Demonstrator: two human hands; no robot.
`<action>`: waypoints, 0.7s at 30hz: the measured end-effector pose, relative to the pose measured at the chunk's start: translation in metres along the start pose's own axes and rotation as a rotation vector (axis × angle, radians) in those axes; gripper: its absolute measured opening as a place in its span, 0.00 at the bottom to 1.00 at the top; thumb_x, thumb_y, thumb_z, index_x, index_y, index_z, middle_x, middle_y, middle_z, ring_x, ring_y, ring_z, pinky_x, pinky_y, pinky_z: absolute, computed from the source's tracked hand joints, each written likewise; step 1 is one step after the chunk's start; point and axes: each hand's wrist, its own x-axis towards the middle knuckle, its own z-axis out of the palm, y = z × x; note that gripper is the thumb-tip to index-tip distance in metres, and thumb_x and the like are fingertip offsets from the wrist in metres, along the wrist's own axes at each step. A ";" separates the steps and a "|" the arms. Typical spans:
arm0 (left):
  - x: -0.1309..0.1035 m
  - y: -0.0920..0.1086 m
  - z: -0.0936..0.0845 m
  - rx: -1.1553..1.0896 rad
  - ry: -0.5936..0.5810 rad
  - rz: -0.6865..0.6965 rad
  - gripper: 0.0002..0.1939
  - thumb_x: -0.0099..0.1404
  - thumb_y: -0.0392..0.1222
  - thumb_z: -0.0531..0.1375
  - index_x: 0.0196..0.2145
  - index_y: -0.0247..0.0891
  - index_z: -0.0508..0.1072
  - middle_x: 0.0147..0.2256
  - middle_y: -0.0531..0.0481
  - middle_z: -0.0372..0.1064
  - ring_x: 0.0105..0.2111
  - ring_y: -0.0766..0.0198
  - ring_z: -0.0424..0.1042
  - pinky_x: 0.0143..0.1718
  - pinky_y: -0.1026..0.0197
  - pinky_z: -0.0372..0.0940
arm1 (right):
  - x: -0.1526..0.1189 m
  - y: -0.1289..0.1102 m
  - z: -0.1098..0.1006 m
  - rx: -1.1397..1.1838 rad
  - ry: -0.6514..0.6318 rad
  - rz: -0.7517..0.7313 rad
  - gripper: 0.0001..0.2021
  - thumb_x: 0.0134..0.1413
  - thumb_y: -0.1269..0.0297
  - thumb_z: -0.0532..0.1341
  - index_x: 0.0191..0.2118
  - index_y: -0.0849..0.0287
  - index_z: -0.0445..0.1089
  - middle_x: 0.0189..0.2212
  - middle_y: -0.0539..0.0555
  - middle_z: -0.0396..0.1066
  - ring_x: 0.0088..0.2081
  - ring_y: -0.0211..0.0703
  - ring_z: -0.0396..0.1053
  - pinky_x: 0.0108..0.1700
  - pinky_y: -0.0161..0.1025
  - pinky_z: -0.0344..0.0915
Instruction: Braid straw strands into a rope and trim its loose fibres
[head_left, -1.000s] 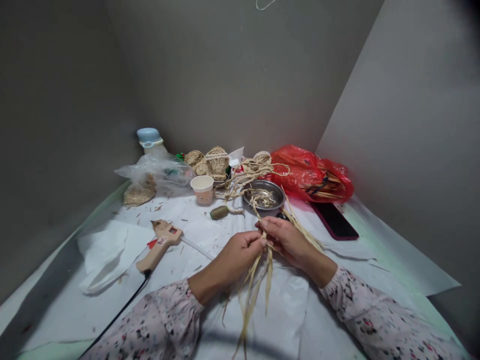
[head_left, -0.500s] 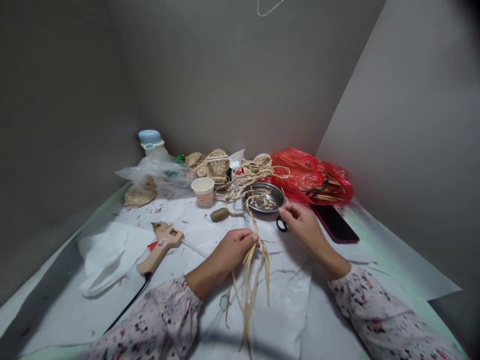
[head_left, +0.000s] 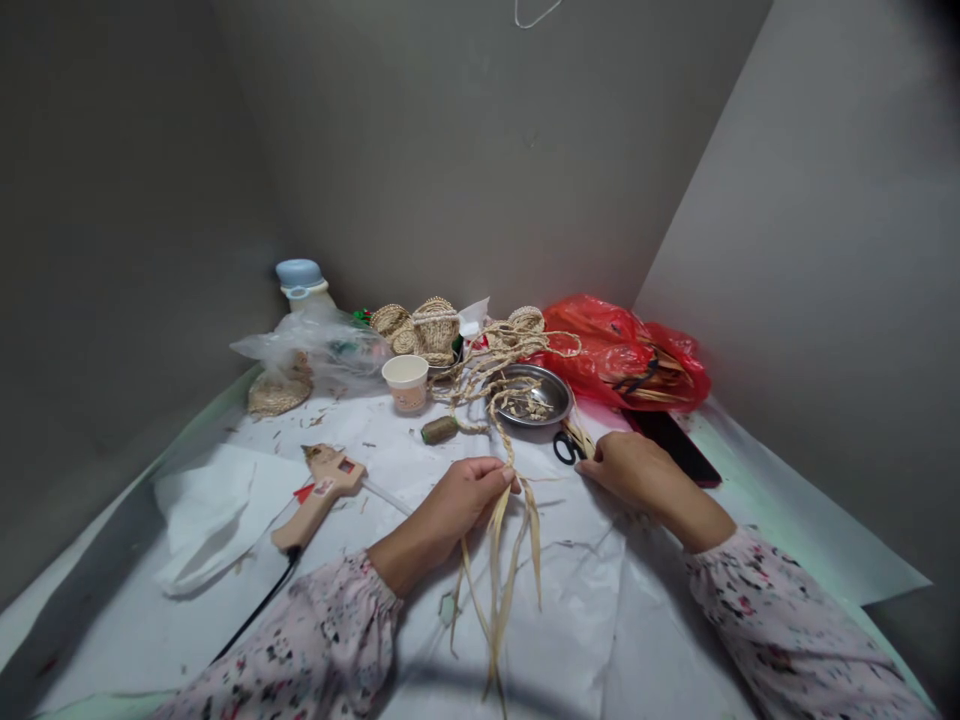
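Note:
My left hand (head_left: 471,500) pinches a braid of pale straw (head_left: 502,440) near its lower end. Loose flat straw strands (head_left: 496,580) hang down from those fingers toward me. Beyond the hand, the braid runs up to the rim of a steel bowl (head_left: 564,402). On the right, my right hand (head_left: 637,472) is low over the paper with fingertips drawn together. They are beside the black handle of scissors (head_left: 564,448) and against a bunch of straw strands (head_left: 579,436). What those fingers grip, if anything, is hidden.
A glue gun (head_left: 319,500) with a cord lies left. Behind stand a paper cup (head_left: 406,384), a thread spool (head_left: 439,430), coiled woven pieces (head_left: 435,325) and a capped bottle (head_left: 300,283). A red plastic bag (head_left: 600,345) and a phone (head_left: 679,450) are at right.
My right hand has moved right and toward me from the bowl's edge, uncovering the straw bunch by the scissors. My left hand keeps its pinch on the braid.

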 end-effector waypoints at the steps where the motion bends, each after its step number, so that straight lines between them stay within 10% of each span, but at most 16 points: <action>1: 0.000 0.000 0.000 -0.004 -0.002 -0.002 0.17 0.58 0.53 0.61 0.29 0.34 0.70 0.15 0.62 0.48 0.15 0.74 0.44 0.18 0.66 0.36 | 0.001 0.001 0.003 0.009 -0.002 -0.003 0.12 0.49 0.59 0.60 0.29 0.63 0.76 0.30 0.66 0.76 0.32 0.52 0.73 0.28 0.39 0.54; 9: 0.000 0.000 -0.002 -0.004 -0.004 0.015 0.17 0.59 0.53 0.60 0.30 0.34 0.70 0.14 0.62 0.47 0.15 0.74 0.43 0.18 0.65 0.35 | 0.004 0.000 -0.008 0.233 0.008 -0.106 0.11 0.51 0.63 0.55 0.23 0.60 0.69 0.23 0.57 0.72 0.25 0.40 0.67 0.26 0.37 0.55; 16: 0.000 0.002 -0.001 -0.033 -0.029 0.017 0.17 0.58 0.52 0.61 0.30 0.33 0.70 0.15 0.63 0.47 0.16 0.74 0.42 0.18 0.66 0.35 | -0.013 -0.030 -0.005 1.272 -0.044 -0.285 0.13 0.52 0.53 0.59 0.28 0.56 0.62 0.21 0.47 0.67 0.16 0.31 0.56 0.17 0.31 0.49; 21: 0.001 0.000 -0.001 -0.035 -0.021 0.036 0.17 0.58 0.52 0.61 0.31 0.33 0.70 0.15 0.62 0.47 0.16 0.74 0.43 0.18 0.65 0.36 | -0.023 -0.046 0.020 1.137 0.206 -0.427 0.07 0.55 0.58 0.59 0.32 0.56 0.66 0.25 0.50 0.71 0.22 0.36 0.65 0.23 0.34 0.61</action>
